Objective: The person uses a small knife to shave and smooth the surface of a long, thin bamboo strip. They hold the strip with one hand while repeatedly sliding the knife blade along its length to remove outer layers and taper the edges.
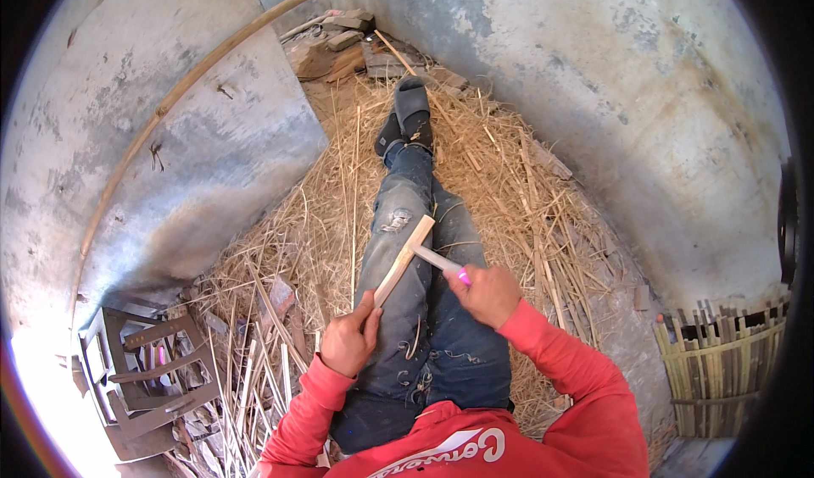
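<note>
My left hand [349,340] is closed round the lower end of a pale flat strip of split wood or bamboo [401,266], which slants up and to the right above my thighs. A knife [441,260] with a light grey blade and a bright pink band by its handle sits in my right hand [485,294], fingers wrapped round the handle. The blade's far end meets the strip near its upper part, and some of the blade is hidden there. My legs, in worn dark jeans [394,215], stretch out crossed beneath both hands.
Straw-like shavings and thin strips [509,173] cover the floor around my legs. A brown wooden chair-like frame [157,376] lies at the left, a slatted basket [721,364] stands at the right. Bricks and boards [339,41] are piled in the far corner. A long curved pole [182,84] leans along the left wall.
</note>
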`<state>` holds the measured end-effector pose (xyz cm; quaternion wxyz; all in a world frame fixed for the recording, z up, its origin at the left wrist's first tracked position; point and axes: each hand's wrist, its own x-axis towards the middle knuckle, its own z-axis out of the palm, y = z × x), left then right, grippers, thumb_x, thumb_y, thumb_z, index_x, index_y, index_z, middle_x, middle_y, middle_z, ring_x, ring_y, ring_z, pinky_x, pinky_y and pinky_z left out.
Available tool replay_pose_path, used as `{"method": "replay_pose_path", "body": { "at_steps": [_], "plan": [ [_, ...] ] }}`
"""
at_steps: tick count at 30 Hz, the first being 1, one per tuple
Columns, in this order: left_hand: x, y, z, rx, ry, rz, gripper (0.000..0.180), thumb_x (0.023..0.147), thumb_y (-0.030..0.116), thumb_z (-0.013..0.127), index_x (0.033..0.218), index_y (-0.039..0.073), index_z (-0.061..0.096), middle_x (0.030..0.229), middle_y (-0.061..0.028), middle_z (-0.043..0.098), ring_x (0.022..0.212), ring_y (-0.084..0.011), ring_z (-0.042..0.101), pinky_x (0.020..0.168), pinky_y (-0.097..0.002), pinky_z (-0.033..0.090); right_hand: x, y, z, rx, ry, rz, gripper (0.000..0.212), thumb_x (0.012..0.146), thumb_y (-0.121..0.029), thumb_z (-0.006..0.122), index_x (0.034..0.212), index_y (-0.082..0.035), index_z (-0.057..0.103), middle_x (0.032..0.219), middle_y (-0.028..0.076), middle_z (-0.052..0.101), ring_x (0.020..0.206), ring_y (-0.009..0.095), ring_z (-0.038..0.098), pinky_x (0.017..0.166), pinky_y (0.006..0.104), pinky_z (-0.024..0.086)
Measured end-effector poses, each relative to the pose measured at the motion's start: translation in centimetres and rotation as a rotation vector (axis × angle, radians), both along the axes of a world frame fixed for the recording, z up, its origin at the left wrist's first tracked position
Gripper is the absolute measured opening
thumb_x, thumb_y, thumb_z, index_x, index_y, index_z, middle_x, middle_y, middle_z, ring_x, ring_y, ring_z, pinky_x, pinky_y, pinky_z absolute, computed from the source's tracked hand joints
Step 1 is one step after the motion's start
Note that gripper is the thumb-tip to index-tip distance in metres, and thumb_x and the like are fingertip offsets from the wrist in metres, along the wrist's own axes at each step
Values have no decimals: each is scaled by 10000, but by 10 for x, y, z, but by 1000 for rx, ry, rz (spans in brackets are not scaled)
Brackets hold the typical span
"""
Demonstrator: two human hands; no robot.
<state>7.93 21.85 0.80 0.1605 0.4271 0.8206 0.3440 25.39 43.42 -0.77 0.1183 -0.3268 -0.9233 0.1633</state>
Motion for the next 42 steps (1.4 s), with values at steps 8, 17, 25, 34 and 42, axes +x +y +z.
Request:
{"method": "replay_pose_path", "body": {
  "at_steps": [8, 17, 25, 34, 42],
  "plan": [
    [-2, -3, -8, 70, 40, -11, 356, 983, 184, 691, 1297, 17, 686, 770, -279, 670, 705, -422, 711, 626, -467, 546, -1, 13, -3, 29, 21, -31, 564, 996, -553, 581, 738, -64, 694, 588, 212, 643, 535, 422, 654, 506, 536, 518],
    [2, 0, 3, -12, 1, 4, 351, 983, 149, 687, 1283, -33, 683, 850, -310, 684, 801, -433, 731, 688, -429, 564, -5, 9, -7, 54, 74, -25, 540, 988, -524, 615, 717, -62, 688, 582, 202, 638, 514, 420, 641, 490, 534, 509],
    [0, -2, -1, -11, -39, -2, 353, 987, 149, 683, 1285, -42, 679, 893, -320, 691, 846, -428, 739, 720, -425, 569, -2, 17, -4, 21, 31, -48, 532, 1002, -513, 590, 742, -65, 712, 596, 206, 645, 546, 428, 651, 530, 540, 512],
    [-3, -4, -14, 140, 36, -8, 359, 989, 211, 690, 1295, 25, 692, 718, -279, 647, 657, -437, 688, 599, -478, 533, 3, 33, 5, -38, 120, -133, 531, 1021, -476, 583, 749, -34, 696, 618, 213, 639, 562, 433, 631, 534, 535, 473],
    [-3, -2, 0, -22, -74, -5, 354, 993, 138, 675, 1297, -42, 664, 959, -335, 697, 928, -426, 739, 777, -414, 578, -10, 22, 10, -336, 502, -83, 524, 1063, -446, 543, 787, -10, 633, 623, 186, 582, 604, 380, 617, 581, 462, 453]
  ]
}}
